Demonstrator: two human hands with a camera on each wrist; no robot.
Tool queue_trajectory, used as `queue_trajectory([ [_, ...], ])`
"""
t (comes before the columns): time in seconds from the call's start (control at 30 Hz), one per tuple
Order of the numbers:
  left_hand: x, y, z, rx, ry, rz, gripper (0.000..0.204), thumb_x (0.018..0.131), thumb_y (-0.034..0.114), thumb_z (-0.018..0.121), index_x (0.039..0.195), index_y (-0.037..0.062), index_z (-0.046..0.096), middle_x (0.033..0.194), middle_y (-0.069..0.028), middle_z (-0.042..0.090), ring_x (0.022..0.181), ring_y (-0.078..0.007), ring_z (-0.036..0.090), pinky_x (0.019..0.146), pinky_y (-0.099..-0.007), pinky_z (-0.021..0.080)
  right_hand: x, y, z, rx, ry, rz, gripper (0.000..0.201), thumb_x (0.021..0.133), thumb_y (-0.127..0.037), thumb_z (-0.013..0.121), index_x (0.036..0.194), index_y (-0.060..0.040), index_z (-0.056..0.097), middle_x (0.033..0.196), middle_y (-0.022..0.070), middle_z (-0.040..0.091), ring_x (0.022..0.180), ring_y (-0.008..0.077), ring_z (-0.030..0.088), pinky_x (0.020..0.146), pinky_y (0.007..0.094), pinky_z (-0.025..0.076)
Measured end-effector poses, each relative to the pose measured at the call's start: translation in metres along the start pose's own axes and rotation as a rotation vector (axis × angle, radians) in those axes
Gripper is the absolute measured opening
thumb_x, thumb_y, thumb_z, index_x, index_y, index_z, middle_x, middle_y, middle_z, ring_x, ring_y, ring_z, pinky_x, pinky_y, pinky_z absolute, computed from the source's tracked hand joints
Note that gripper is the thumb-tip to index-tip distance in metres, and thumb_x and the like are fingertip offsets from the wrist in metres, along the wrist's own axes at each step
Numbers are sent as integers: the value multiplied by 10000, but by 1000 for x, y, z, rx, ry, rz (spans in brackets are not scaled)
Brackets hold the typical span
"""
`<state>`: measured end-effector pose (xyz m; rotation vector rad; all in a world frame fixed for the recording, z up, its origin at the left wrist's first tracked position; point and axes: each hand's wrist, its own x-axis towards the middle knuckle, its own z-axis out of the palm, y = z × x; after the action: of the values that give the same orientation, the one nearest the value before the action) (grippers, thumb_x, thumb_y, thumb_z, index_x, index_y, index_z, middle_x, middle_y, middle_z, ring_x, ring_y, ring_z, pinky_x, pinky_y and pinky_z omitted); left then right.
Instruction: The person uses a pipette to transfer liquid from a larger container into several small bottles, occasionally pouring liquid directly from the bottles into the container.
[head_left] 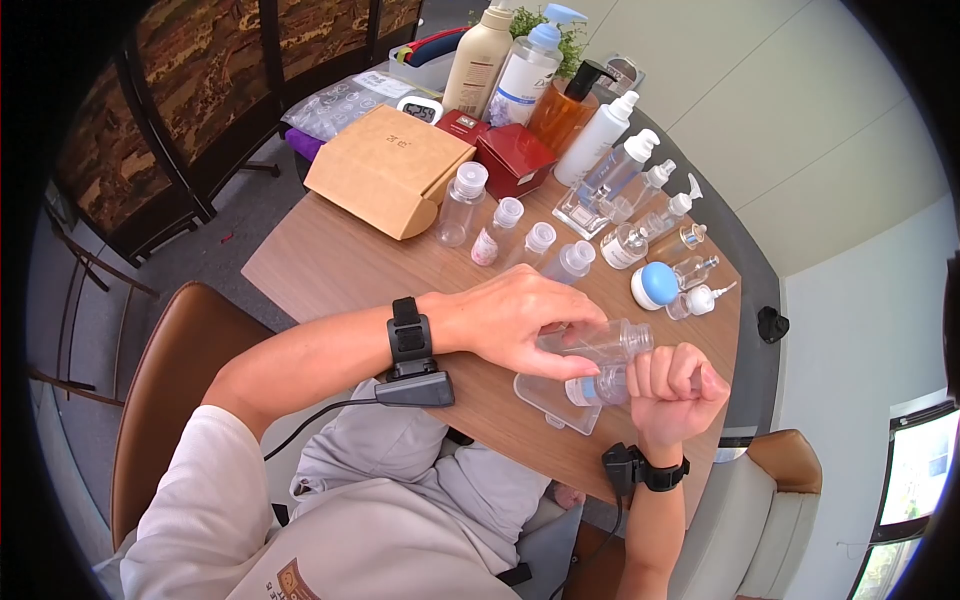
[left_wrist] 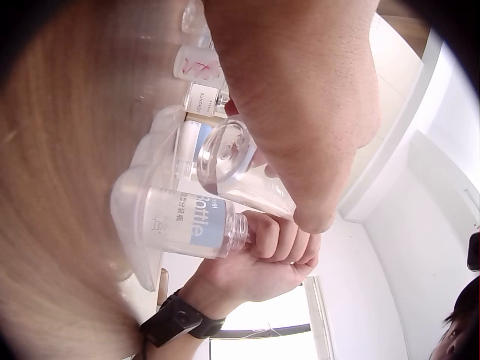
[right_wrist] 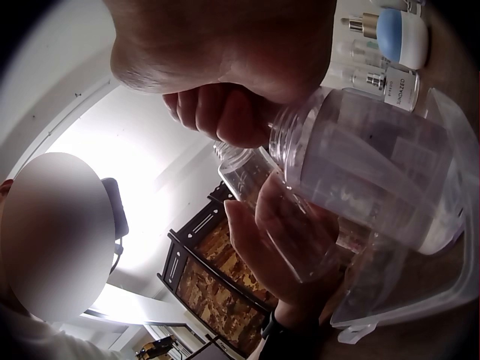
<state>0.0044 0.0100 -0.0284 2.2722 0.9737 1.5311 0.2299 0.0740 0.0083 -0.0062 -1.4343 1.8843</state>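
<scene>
My left hand point(head_left: 530, 318) grips a clear plastic bottle point(head_left: 608, 342) around its body, tilted on its side with its uncapped neck pointing right. Close under it lies a second clear bottle with a blue label point(left_wrist: 202, 221), uncapped too, over a clear plastic tray point(head_left: 553, 412). My right hand point(head_left: 672, 385) is curled into a fist right at the labelled bottle's mouth. Nothing shows between its fingers. In the right wrist view the labelled bottle point(right_wrist: 375, 161) looms large, its threaded neck beside the fist, with the held bottle point(right_wrist: 289, 225) behind.
Small capped bottles point(head_left: 508, 215) stand beyond my left hand. Pump and spray bottles point(head_left: 610, 165) line the far edge, with a blue-lidded jar point(head_left: 655, 286) nearer. A cardboard box point(head_left: 390, 170), a dark red box point(head_left: 515, 158) and a timer point(head_left: 420, 108) sit at the back left.
</scene>
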Motion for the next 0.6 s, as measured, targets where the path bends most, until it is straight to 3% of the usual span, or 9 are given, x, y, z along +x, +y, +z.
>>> queue_trajectory([
  [0.2, 0, 0, 0, -3, -8, -4, 371, 777, 273, 809, 1050, 61, 675, 701, -8, 628, 489, -137, 532, 451, -281, 417, 1, -17, -2, 129, 21, -56, 427, 945, -355, 417, 598, -143, 285, 498, -43, 274, 448, 107, 202, 425, 295, 184],
  [0.43, 1, 1, 0, -17, -15, -18, 366, 774, 266, 808, 1048, 62, 676, 717, -19, 634, 485, -137, 528, 454, -280, 419, 5, -38, -11, 321, 104, -273, 364, 946, -226, 389, 610, -160, 265, 497, -49, 236, 440, 80, 121, 385, 270, 102],
  [0.6, 2, 1, -1, -21, -69, -32, 380, 774, 262, 806, 1062, 56, 671, 731, -21, 635, 474, -131, 506, 451, -278, 405, 9, -41, -24, 448, 192, -279, 349, 948, -196, 389, 627, -163, 257, 525, -57, 195, 454, 73, 109, 390, 267, 103],
])
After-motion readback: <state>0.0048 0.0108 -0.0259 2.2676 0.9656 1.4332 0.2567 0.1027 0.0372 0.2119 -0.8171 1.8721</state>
